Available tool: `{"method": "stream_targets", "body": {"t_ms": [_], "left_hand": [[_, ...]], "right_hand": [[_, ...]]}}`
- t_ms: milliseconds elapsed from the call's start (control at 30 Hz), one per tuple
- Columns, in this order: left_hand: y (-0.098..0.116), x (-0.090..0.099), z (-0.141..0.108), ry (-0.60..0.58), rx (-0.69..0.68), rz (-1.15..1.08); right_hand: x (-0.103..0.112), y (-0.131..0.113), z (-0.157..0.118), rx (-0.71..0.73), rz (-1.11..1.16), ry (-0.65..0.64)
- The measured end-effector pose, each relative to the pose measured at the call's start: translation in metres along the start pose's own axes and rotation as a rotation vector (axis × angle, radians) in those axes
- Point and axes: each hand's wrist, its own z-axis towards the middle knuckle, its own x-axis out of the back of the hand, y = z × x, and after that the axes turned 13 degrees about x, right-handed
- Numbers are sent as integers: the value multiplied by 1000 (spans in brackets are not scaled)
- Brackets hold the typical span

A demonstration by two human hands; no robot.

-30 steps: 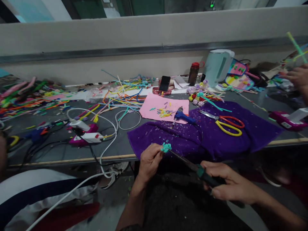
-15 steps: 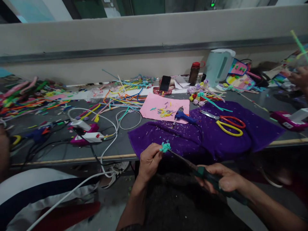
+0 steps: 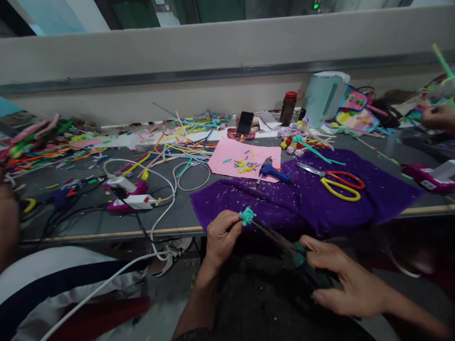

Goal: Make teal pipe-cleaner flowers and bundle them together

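My left hand (image 3: 223,235) pinches a small turquoise fuzzy flower (image 3: 248,216), apparently of pipe cleaner, between thumb and fingertips. It is held up in front of the table edge. In my right hand (image 3: 346,277) is a pair of scissors (image 3: 279,239) with dark green handles, the thumb and fingers around them. Their narrow metal blades point up and left, and the tips meet the flower's right side. Behind both hands a purple cloth (image 3: 241,201), dotted with tiny clippings, drapes over the edge.
A blue glue gun (image 3: 273,172) lies partly on a pink sheet (image 3: 223,154) with clippings. Red-and-yellow-handled scissors (image 3: 337,185) rest on the cloth. Power strips (image 3: 131,201) and a white cable (image 3: 154,232) are at left. Pipe cleaners (image 3: 185,144), a phone (image 3: 245,123), a bottle (image 3: 288,108) and a kettle (image 3: 325,99) stand behind.
My right hand has spread its grip, and the scissor handles have come further apart. The flower has turned slightly in my left hand. At far right another person's hand has shifted.
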Motion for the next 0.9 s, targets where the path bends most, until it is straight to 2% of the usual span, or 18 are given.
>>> {"method": "stream_targets", "body": {"t_ms": [133,467,700,900], "left_hand": [[-1,0,-1,-6,-12,26],[0,-1,-2,44,-97,102],[-1,-2,-2,76,-28,79],[-1,-2,-3,69,26,33]], "right_hand": [[-1,2,0,-1,-48,-50],[-2,1,-2,-27,-72,-24],[-3,-1,-2,-34,-47,-16],[-7,-2,5,-57,14,-83]]}}
